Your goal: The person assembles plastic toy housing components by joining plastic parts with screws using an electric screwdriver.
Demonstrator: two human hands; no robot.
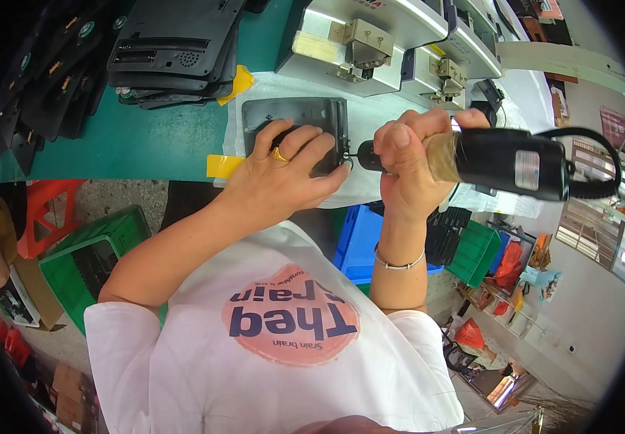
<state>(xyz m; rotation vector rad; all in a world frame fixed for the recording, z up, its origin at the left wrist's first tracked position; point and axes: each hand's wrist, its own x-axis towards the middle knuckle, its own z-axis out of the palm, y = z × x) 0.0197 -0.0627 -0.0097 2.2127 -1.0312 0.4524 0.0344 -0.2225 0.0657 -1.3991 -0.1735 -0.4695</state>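
A black plastic housing (294, 110) lies on a white sheet (370, 119) at the edge of the green bench. My left hand (287, 163) rests over it, fingers curled down, pressing it to the bench. My right hand (414, 155) is wrapped round a black corded electric screwdriver (511, 160) with a taped, brownish grip. The screwdriver lies nearly level, its bit pointing left at the right edge of the housing. Whether the bit sits in a screw there is too small to tell. My left fingertips hide part of the housing.
Stacked black housings (175, 50) stand at the back left, beside dark panels with small circuit boards (52, 72). Grey-white machines (359, 54) line the back of the green bench (146, 137). Yellow tape (223, 166) marks the sheet. Green (95, 253) and blue (356, 246) crates stand below the bench.
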